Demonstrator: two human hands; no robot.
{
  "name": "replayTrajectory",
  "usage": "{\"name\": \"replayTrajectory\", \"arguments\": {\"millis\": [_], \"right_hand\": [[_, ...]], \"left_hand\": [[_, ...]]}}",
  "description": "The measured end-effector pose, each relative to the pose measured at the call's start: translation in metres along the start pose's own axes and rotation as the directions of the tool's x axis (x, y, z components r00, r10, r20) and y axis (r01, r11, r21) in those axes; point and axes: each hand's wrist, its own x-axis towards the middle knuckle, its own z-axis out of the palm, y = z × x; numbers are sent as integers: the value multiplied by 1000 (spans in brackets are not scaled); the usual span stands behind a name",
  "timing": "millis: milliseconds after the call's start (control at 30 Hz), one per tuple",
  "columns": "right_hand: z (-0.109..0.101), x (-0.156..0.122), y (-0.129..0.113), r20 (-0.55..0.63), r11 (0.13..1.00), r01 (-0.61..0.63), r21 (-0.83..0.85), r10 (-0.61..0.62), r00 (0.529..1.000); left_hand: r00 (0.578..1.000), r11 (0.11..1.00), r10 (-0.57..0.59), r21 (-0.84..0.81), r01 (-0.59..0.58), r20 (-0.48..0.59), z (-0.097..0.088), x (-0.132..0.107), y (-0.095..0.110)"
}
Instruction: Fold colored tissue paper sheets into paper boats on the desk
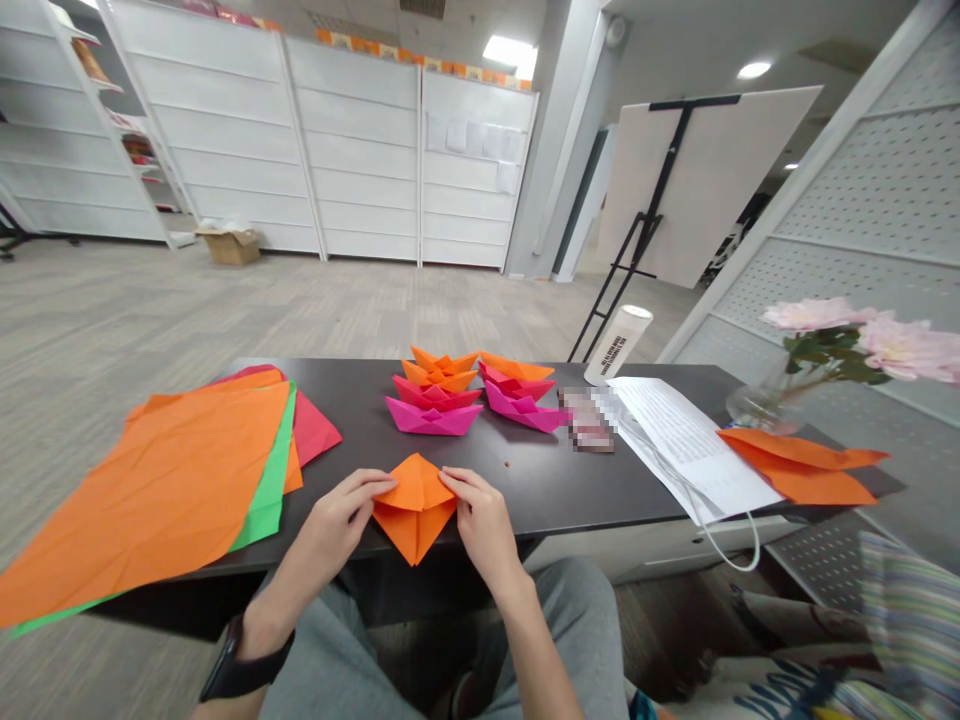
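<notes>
Between my hands is a folded orange paper (415,535), diamond-shaped, with a raised flap across its upper half. It lies at the front edge of the dark table, its lower corner sticking out past the edge. My left hand (352,508) pinches its left corner between thumb and fingers. On the opposite corner, my right hand (474,510) grips in the same way. Just beyond the paper stand folded paper boats in two rows: a magenta boat (435,417) in front of red and orange ones on the left, and another magenta boat (523,408) leading the right row.
Large orange sheets (172,470), with green and red sheets beneath, overhang the table's left side. Toward the right lie a printed page (690,440) with a white cable, a white cylinder (619,343), a flower vase (761,405) and a folded orange sheet (814,470).
</notes>
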Motion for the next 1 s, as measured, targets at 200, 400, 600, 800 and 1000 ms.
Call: {"name": "replayTrajectory", "arguments": {"millis": [200, 400, 600, 800, 1000], "right_hand": [[-4, -8, 7, 150, 963, 123, -240, -88, 985], [-10, -7, -10, 426, 905, 360, -226, -240, 872], [-26, -10, -16, 558, 904, 356, -236, -173, 811], [-30, -13, -15, 602, 885, 379, -271, -152, 784], [-28, -14, -15, 605, 877, 391, -279, -156, 781]], "left_hand": [[958, 963, 217, 117, -241, 186, -3, -12, -22], [929, 923, 226, 240, -301, 294, -11, -16, -12], [889, 856, 299, 315, -410, 346, -15, -19, -5], [819, 780, 349, 342, -523, 456, -15, -13, 12], [816, 789, 365, 317, -526, 447, -13, -17, 13]]}}
